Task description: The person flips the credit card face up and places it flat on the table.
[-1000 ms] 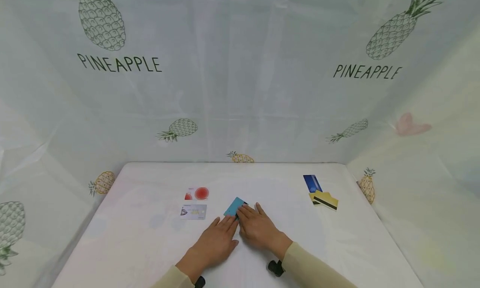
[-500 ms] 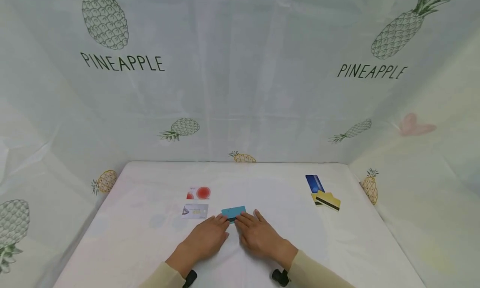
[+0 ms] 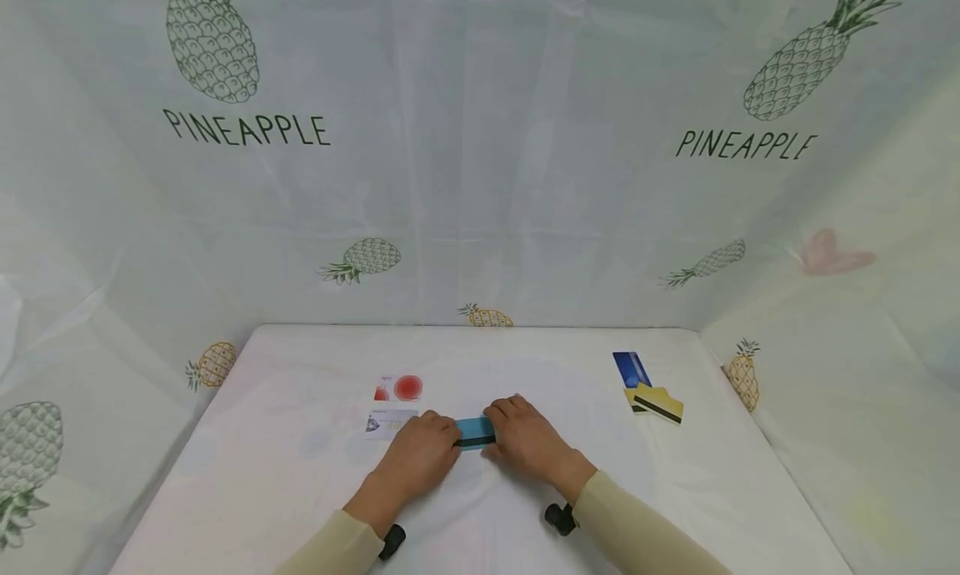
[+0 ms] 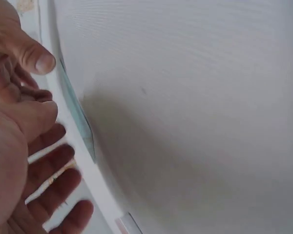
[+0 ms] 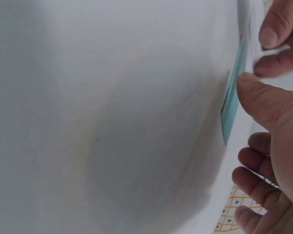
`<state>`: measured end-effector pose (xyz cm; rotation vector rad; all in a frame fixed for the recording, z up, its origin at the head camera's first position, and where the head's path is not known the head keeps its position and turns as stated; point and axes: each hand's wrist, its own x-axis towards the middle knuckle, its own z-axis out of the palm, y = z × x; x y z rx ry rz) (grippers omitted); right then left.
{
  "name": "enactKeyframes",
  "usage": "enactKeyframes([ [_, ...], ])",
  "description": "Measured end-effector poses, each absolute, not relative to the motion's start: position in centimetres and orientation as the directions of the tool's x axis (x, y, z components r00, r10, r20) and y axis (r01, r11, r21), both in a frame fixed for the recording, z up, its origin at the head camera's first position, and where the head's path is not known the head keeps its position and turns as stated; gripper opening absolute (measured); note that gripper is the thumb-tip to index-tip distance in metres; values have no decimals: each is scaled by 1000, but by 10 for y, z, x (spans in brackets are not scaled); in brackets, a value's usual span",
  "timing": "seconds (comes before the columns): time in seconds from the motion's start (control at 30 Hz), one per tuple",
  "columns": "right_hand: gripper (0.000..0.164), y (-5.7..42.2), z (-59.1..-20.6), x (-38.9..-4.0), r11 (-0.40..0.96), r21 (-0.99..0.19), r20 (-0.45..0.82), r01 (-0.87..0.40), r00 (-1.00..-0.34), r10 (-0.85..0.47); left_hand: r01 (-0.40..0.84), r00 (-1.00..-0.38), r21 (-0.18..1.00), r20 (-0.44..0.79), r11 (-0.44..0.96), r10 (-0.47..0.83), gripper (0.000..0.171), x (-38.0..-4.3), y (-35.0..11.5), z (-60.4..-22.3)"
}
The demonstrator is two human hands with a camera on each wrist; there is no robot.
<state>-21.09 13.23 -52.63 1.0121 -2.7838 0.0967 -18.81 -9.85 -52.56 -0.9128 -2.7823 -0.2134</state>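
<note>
A teal card (image 3: 476,432) with a dark stripe lies flat on the white-covered table, between my two hands. My left hand (image 3: 420,457) is at its left end, and my right hand (image 3: 529,443) is at its right end, fingers bent. In the left wrist view the teal card (image 4: 78,113) appears as a thin slanted strip, with the left hand (image 4: 27,161) beside it, fingers spread and loosely bent. The right wrist view has the right thumb close to the card (image 5: 231,100); whether it touches cannot be told. Neither hand visibly pinches the card.
Left of the hands lie a red-and-white card (image 3: 398,387) and a silvery card (image 3: 380,424), partly behind the left hand. At the right are a blue card (image 3: 631,368) and overlapping yellow cards (image 3: 660,402). A pineapple-print sheet (image 3: 480,183) hangs around the table.
The teal card has turned from a slant to nearly level. My hands have moved apart to its two ends, and their fingers, straighter before, are now more bent.
</note>
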Motion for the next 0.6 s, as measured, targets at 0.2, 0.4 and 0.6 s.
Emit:
enactKeyframes([
  [0.2,57,128,-525,-219,762,15,174,-648,-749,-640,523,-834,36,230,852,502,50,-197,-91,-530],
  [0.4,53,126,-523,-224,779,1,109,-628,-774,-624,487,-867,60,158,872,473,57,-203,-92,-533],
  [0.6,50,126,-524,-226,797,-13,60,-604,-796,-602,474,-877,73,128,877,464,58,-204,-91,-534],
])
